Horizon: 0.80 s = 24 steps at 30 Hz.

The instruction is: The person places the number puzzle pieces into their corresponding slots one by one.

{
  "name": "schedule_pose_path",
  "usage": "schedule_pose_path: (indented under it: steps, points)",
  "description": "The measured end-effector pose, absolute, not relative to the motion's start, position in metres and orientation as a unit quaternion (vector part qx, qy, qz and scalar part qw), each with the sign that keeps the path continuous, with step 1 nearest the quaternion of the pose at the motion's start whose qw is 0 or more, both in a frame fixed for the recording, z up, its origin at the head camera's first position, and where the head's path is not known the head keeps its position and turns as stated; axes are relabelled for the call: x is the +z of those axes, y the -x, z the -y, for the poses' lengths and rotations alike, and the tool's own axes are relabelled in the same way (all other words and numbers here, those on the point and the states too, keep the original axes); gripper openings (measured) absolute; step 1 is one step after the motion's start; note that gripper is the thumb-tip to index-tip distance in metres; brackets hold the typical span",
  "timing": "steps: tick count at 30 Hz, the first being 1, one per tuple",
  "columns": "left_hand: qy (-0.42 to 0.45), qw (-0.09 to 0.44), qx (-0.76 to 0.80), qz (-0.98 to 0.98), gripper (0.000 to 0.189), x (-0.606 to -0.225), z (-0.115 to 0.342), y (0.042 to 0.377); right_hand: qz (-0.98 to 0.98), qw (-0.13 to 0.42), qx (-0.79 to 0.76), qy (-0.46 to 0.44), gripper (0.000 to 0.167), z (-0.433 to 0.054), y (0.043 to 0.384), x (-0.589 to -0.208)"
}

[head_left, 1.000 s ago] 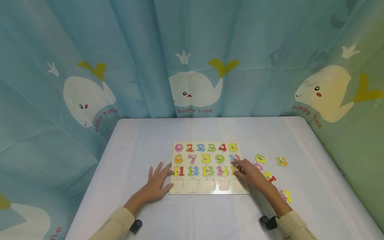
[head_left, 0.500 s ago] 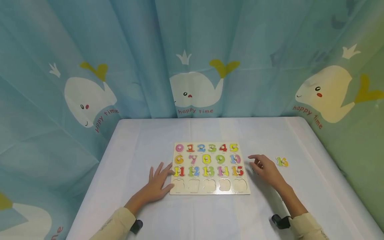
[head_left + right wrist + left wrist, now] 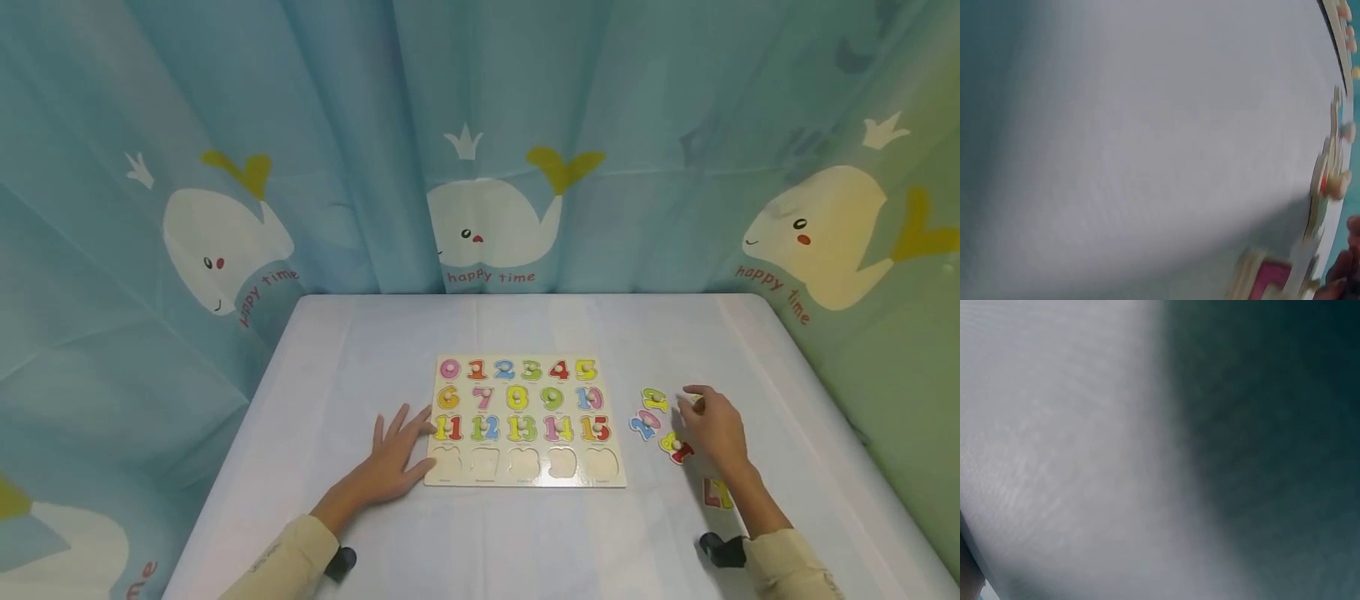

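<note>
A wooden number puzzle board (image 3: pixel 502 467) lies mid-table. Knobbed number pieces fill its upper three rows, while the bottom row shows bare recesses. My left hand (image 3: pixel 386 467) rests with spread fingers at the board's left edge. To the right of the board, my right hand (image 3: pixel 717 431) hovers over a green-and-yellow number piece (image 3: pixel 698 401), thumb and index apart, mostly covering it. Nearby lie a green-yellow 19 (image 3: pixel 654 400), a blue-pink 20 (image 3: pixel 645 425), a yellow-red 18 (image 3: pixel 677 448) and a pink-yellow 17 (image 3: pixel 717 493). Fingertips (image 3: pixel 1341 272) appear at the right wrist view's lower right.
A white cloth covers the table (image 3: pixel 360 350). A blue-green curtain (image 3: pixel 337 125) with printed whales hangs behind and beside it. Dark wrist cameras (image 3: pixel 341 565) sit at both cuffs. The left wrist view shows mainly blurred white cloth (image 3: pixel 1072 437) and dark green.
My right hand has left the 15 piece in the board's third row and moved right to the loose piece, uncovering the 20 and 18. My left hand stays put.
</note>
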<state>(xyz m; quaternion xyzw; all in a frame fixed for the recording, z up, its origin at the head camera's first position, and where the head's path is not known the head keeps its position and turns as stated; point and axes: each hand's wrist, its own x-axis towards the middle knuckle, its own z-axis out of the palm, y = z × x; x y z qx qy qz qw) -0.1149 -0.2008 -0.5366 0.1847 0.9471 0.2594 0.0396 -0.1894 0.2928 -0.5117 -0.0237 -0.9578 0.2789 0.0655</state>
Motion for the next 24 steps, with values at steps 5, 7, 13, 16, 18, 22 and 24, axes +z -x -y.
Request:
schedule_pose_path:
  steps: [5,7,13,16,18,22,24]
  points:
    - [-0.184,0.041,0.264,-0.946,0.043,-0.535,0.200,0.116,0.951,0.068,0.292,0.072,0.039,-0.302,0.195,-0.511]
    - [-0.186,0.042,0.267,-0.945,0.041,-0.534,0.200,0.116,0.948,0.065,0.301,0.074,0.039,-0.305,0.197,-0.513]
    - [-0.186,0.048,0.277,-0.942,0.033,-0.534,0.200,0.116,0.951,0.059,0.297,0.064,0.036,-0.311,0.201,-0.518]
    - [-0.183,0.047,0.277,-0.942,0.038,-0.535,0.200,0.115,0.952,0.052,0.296,0.065,0.037,-0.312,0.202,-0.520]
    - [-0.181,0.045,0.274,-0.943,0.045,-0.535,0.201,0.114,0.951,0.046,0.298,0.068,0.037,-0.313,0.202,-0.522]
    - [-0.176,0.043,0.267,-0.947,0.055,-0.536,0.201,0.114,0.949,0.044,0.304,0.071,0.037,-0.314,0.199,-0.524]
    - [-0.172,0.042,0.266,-0.948,0.053,-0.537,0.201,0.115,0.948,0.050,0.306,0.070,0.037,-0.314,0.197,-0.524]
